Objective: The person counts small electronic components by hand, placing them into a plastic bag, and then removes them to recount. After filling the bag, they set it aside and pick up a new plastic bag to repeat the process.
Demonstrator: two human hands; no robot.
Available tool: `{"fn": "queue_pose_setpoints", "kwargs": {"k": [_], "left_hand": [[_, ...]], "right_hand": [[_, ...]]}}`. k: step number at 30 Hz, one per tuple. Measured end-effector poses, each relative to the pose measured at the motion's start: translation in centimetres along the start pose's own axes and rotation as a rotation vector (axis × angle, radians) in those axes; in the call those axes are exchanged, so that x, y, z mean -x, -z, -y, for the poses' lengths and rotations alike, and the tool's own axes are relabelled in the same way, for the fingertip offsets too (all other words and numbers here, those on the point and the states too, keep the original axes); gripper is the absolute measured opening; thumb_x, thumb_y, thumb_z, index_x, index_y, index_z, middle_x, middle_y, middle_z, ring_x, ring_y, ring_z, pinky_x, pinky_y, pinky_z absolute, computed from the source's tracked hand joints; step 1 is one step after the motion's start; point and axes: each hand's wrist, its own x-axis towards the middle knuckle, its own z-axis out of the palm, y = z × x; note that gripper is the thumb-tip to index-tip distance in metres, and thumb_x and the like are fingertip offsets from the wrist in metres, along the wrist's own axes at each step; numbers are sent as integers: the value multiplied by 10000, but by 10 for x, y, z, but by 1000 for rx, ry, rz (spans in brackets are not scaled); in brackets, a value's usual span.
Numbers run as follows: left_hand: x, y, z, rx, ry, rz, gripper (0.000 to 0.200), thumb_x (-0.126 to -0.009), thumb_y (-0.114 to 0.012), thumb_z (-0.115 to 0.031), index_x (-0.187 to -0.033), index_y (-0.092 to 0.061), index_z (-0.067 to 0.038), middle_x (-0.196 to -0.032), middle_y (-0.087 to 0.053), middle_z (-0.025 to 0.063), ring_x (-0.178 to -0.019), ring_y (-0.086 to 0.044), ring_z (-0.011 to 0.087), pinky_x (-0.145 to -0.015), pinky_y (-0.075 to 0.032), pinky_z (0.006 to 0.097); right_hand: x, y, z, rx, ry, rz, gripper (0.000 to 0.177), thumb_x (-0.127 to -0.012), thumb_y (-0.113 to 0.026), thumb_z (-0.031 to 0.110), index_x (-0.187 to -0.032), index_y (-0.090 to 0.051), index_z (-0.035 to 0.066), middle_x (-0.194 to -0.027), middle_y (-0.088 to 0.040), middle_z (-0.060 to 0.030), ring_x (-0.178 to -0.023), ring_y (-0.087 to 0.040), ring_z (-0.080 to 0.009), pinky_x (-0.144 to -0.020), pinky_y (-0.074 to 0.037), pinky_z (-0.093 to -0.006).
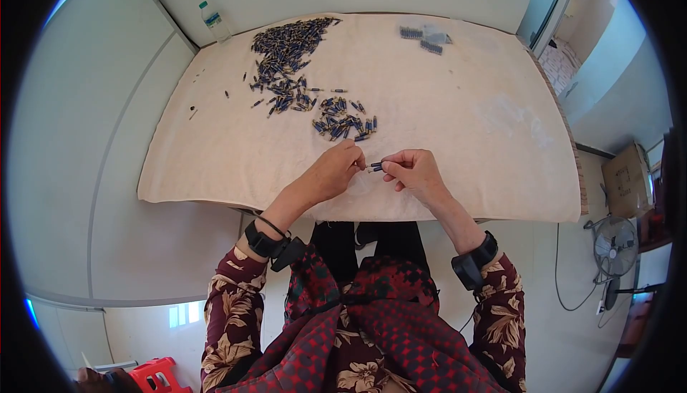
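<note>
Near the table's front edge, my right hand (pixel 420 174) pinches a few small dark-blue cylinders (pixel 375 167) with metallic ends between thumb and fingers. My left hand (pixel 333 172) is closed, its fingertips bent at the other end of these cylinders; what it grips is hidden by the fingers. Just beyond my left hand lies a small loose cluster of similar blue cylinders (pixel 342 117) with brass-coloured ends. Farther back, a much larger pile (pixel 290 49) of the same pieces spreads toward the far left edge.
A pale cloth (pixel 458 135) covers the table. At its back left stands a plastic bottle (pixel 213 22) with a green cap. Bagged rows of small cylinders (pixel 429 37) lie at the back right. A fan (pixel 614 246) and a cardboard box (pixel 627 180) are off to the right.
</note>
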Motion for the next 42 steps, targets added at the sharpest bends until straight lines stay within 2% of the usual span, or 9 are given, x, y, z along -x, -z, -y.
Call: {"fn": "queue_pose_setpoints", "kwargs": {"k": [5,10,12,19,23,28,36,41,42], "left_hand": [[5,-8,-1,49,-54,-119,69,-807,-557,43,-859,-544,0,-846,-534,145,-777,-542,315,-678,-446,365],[9,-12,-12,80,-74,-189,73,-810,-559,52,-865,-543,7,-844,-543,147,-751,-558,312,-650,-456,361],[10,-16,-11,95,-71,-199,74,-809,-560,54,-865,-545,8,-845,-545,147,-750,-562,311,-647,-459,360],[15,-22,-10,140,-44,-212,73,-808,-568,56,-862,-558,9,-849,-560,148,-750,-581,307,-636,-474,354],[16,-19,-12,133,-37,-193,65,-807,-570,38,-860,-553,4,-856,-563,169,-788,-580,353,-675,-476,394],[18,-21,-16,99,-23,-230,66,-805,-568,49,-859,-568,9,-821,-580,159,-746,-593,319,-642,-481,356],[25,-25,-19,148,35,-269,72,-797,-567,55,-857,-564,15,-784,-598,163,-707,-603,311,-618,-475,356],[24,-29,-25,172,65,-279,79,-795,-565,61,-858,-562,14,-783,-598,161,-703,-602,309,-615,-472,355],[24,-31,-26,172,69,-278,81,-795,-565,61,-860,-562,14,-785,-597,160,-704,-601,310,-616,-472,356]], "right_hand": [[3,-2,-4,-18,3,3,169,-859,-672,92,-928,-676,-61,-795,-684,-79,-656,-648,-102,-485,-488,-202],[7,-6,0,56,18,115,154,-839,-693,93,-896,-698,-49,-735,-673,-62,-612,-610,-82,-474,-450,-202],[4,-6,1,160,62,177,147,-829,-702,92,-886,-710,-43,-708,-666,-51,-597,-590,-73,-470,-434,-207],[3,-5,-4,157,8,250,129,-821,-701,77,-892,-722,-28,-693,-656,-36,-590,-570,-65,-498,-445,-216],[4,-6,0,155,3,294,124,-822,-697,69,-898,-722,-26,-694,-654,-38,-586,-565,-63,-513,-455,-212],[4,-7,3,195,-10,339,124,-823,-700,62,-900,-718,-33,-720,-666,-47,-613,-583,-71,-554,-477,-207],[6,-20,-23,161,303,206,115,-803,-717,46,-902,-721,-13,-786,-693,-72,-683,-601,-86,-622,-483,-225],[1,-18,-21,319,331,200,97,-780,-713,62,-851,-726,-3,-730,-686,-82,-652,-602,-96,-602,-476,-250],[-2,-17,-20,313,253,227,94,-776,-704,72,-826,-721,-6,-703,-679,-80,-635,-601,-102,-591,-473,-255]]}}
